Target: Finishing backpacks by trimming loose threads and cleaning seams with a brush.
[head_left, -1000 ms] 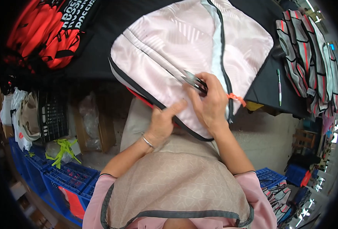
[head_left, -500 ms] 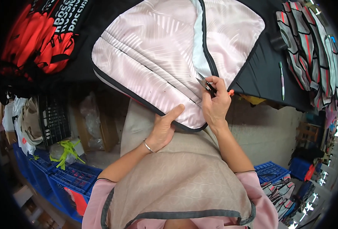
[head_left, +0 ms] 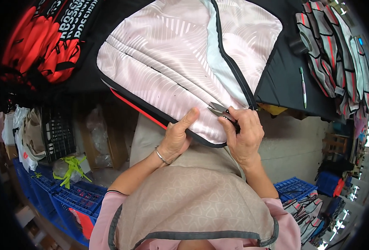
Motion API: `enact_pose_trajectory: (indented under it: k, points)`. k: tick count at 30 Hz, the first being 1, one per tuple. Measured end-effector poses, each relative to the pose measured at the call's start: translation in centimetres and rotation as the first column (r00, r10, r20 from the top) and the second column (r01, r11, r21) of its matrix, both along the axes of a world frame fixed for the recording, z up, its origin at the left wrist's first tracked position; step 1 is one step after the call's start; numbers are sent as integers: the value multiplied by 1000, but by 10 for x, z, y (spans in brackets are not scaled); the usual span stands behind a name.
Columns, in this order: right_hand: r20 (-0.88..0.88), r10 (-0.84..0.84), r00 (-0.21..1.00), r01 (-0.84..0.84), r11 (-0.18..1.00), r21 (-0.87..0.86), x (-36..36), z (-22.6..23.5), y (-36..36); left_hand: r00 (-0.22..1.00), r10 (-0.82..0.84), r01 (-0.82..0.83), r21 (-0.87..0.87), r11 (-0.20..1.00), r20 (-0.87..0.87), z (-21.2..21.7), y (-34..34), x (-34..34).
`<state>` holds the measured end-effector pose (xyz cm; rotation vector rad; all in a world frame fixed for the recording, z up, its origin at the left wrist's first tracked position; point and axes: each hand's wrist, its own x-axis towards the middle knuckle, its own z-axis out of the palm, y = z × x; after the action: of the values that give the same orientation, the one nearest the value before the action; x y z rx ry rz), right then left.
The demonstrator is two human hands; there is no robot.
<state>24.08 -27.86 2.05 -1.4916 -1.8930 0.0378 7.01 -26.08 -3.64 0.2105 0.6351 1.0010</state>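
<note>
A pale pink, line-patterned fabric bag piece [head_left: 151, 58] with black edge binding lies on the black-covered table and overhangs its near edge. A black zipper [head_left: 230, 58] with a light strip beside it crosses the piece. My left hand [head_left: 177, 135] pinches the near edge, thumb on top, fingers hidden underneath. My right hand [head_left: 247, 133] grips small thread snips [head_left: 224, 113], whose parted blades point left over the fabric's near right corner, by a dark seam line. A red edge [head_left: 138, 110] shows under the near left border.
Red and black fabric pieces [head_left: 47, 54] are stacked at the far left, grey ones with red stripes [head_left: 330, 50] at the far right. A toothbrush [head_left: 303, 87] lies near a dark cylinder [head_left: 299, 45]. Blue crates [head_left: 80, 196] stand at lower left; a beige apron [head_left: 192, 200] covers my front.
My right hand has moved nearer and slightly right, and the snips' blades now show parted over the near corner. The fabric has shifted slightly left, baring more red edge.
</note>
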Motion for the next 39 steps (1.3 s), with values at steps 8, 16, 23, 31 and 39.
enact_pose_trajectory:
  k: [8, 16, 23, 31, 39]
  points:
    - [58, -3, 998, 0, 999, 48, -1, -4, 3, 1000, 10, -10, -23, 1000, 8, 2, 0, 0]
    - [111, -10, 994, 1, 997, 82, -1, -4, 4, 1000, 10, -10, -23, 1000, -1, 1, 0, -1]
    - [-44, -11, 999, 11, 1000, 13, 4, -5, 4, 999, 17, -18, -24, 1000, -28, 0, 1, 0]
    - [82, 19, 996, -26, 997, 78, 6, -8, 11, 998, 30, -32, -29, 999, -59, -2, 1, 1]
    - [111, 56, 992, -66, 995, 81, 9, -9, 14, 996, 19, -21, -18, 1000, -86, -10, 3, -1]
